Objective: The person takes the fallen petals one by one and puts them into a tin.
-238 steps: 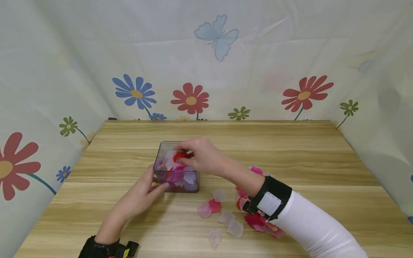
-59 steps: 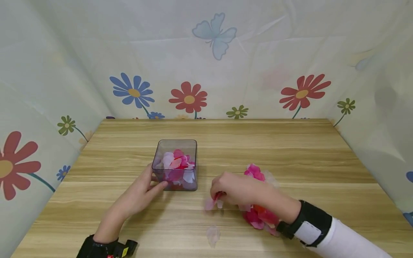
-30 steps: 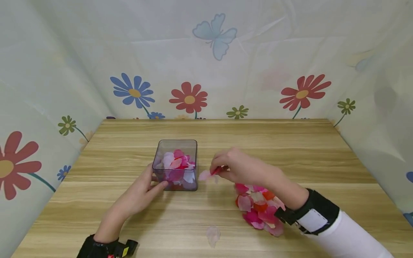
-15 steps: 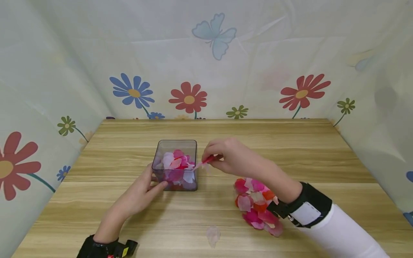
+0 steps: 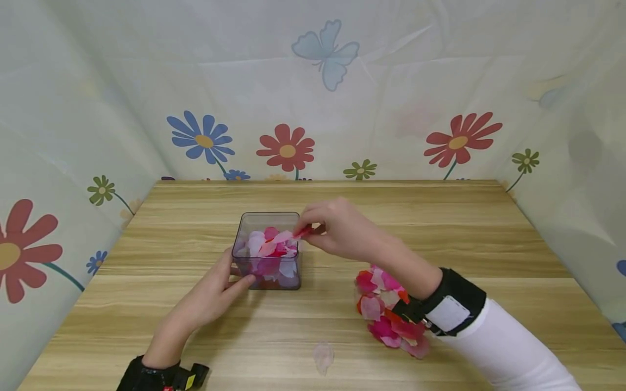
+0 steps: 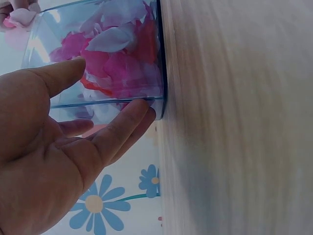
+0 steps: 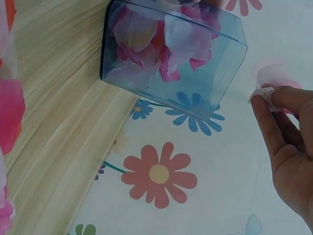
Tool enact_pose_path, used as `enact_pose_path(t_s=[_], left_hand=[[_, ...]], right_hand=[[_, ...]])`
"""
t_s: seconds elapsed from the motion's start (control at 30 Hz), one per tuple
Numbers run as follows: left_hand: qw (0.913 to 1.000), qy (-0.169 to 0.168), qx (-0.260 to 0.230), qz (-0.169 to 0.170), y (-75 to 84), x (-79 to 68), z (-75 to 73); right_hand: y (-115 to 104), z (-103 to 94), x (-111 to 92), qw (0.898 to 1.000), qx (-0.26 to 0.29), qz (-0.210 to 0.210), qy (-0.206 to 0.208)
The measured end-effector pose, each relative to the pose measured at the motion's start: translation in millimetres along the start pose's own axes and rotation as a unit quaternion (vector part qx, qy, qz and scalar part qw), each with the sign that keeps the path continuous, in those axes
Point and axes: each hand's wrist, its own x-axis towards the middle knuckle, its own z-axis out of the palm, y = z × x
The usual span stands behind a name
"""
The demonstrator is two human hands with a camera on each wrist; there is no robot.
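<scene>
A clear grey-tinted plastic box [image 5: 266, 219], without a lid, stands on the table partly filled with pink, white and red artificial flower petals [image 5: 266, 247]. My left hand [image 5: 207, 304] rests against its near left corner. In the left wrist view the thumb touches one wall and fairly straight fingers [image 6: 120, 129] lie along the adjoining one. My right hand [image 5: 339, 231] pinches a few red and pale pink petals [image 5: 302, 232] at the box's right rim. The right wrist view shows these held petals [image 7: 275, 76] between thumb and fingertips, above the box's open top.
A loose heap of pink, red and white petals [image 5: 386, 328] lies right of the box, partly under the right forearm. One pale petal [image 5: 323, 357] lies alone nearer the front. Flower-printed curtain [image 5: 391, 98] surrounds the wooden table [image 5: 415, 212] behind and at the sides.
Several loose petals have left the table between box and heap. My right hand has lifted its pinched petals and moved left to the box rim. The left hand stays at the box.
</scene>
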Motion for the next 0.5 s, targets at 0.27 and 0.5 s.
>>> enact_pose_path(t_s=[0.27, 0.5], left_hand=[[1.0, -0.001, 0.003, -0.004, -1.3, 0.8, -0.1], [0.9998, -0.008, -0.001, -0.017, 0.1, 0.9, 0.0]], right_hand=[[0.3, 9.6, 12.3, 1.0, -0.002, 0.008, 0.027], [2.5, 19.6, 17.7, 0.999, 0.013, 0.027, 0.03]])
